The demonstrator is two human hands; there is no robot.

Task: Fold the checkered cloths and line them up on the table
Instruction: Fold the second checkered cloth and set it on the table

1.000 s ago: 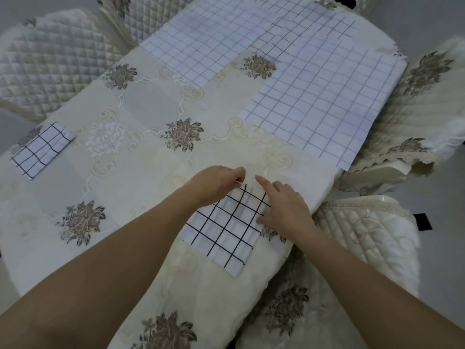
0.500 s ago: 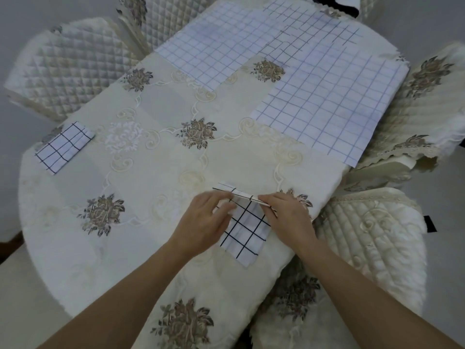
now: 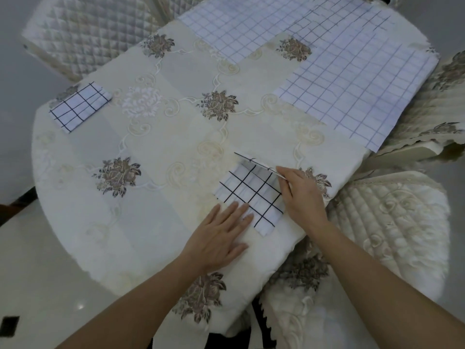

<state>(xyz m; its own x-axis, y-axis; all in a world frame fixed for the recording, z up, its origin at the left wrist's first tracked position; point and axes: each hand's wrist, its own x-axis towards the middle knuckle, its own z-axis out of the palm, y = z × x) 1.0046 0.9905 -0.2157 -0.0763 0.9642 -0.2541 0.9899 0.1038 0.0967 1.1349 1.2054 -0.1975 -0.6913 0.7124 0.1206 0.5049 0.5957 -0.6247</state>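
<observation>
I see a round table [image 3: 176, 137] with open checkered cloths [image 3: 352, 84] at the far side and a folded cloth [image 3: 79, 107] at its left edge. Near me lies a half-folded cloth [image 3: 251, 190]. The left hand [image 3: 221, 235] has released the raised edge and now presses flat; the right hand [image 3: 302, 192] pinches that edge, fold unfinished.

Cream tablecloth [image 3: 161, 197], embroidered with pale scrollwork. Brown flower clusters [image 3: 118, 176] scattered across it, one white bloom [image 3: 142, 102] toward far left. Quilted, diamond-stitched chair back [image 3: 83, 28] beyond the far-left edge. Padded chair seat [image 3: 392, 222] with scroll embroidery at near right. Another floral-covered chair [image 3: 445, 102] further back on right. Glossy pale floor [image 3: 37, 260] lower left, small dark square [image 3: 8, 324] set in it.
</observation>
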